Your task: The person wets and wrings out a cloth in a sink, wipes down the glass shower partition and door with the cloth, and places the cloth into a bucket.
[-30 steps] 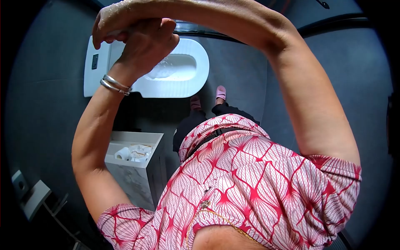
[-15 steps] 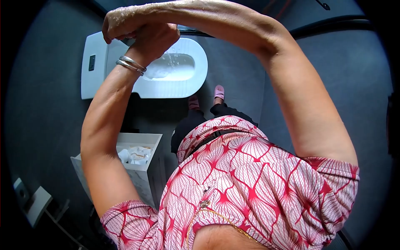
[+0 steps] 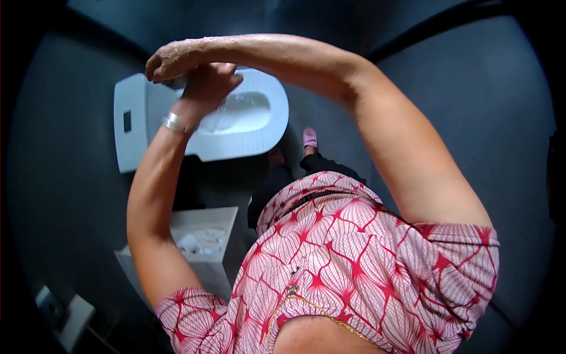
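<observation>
My right arm reaches across from the right, and my wet right hand (image 3: 175, 61) has bent fingers, partly hidden from above. White suds or drops cover its back and wrist. Just below and partly behind it is my left hand (image 3: 209, 85), blurred, with a finger standing apart at its right side. Whether the two hands touch, I cannot tell. Silvery bangles (image 3: 175, 122) circle my left wrist. Both hands are above a white squat toilet (image 3: 274, 127), and water drops fall past my left hand toward its bowl. No object shows in either hand.
A pale bin (image 3: 203, 217) with crumpled white paper (image 3: 203, 241) stands beside my left elbow. My feet, in pink slippers (image 3: 310, 138), are on the dark floor (image 3: 336, 118) near the toilet. White items (image 3: 76, 321) appear at the lower left.
The toilet and bin sit lower in view as the camera tilts. Both hands are slightly lower in view; my left hand has turned, and one finger now stands out from it.
</observation>
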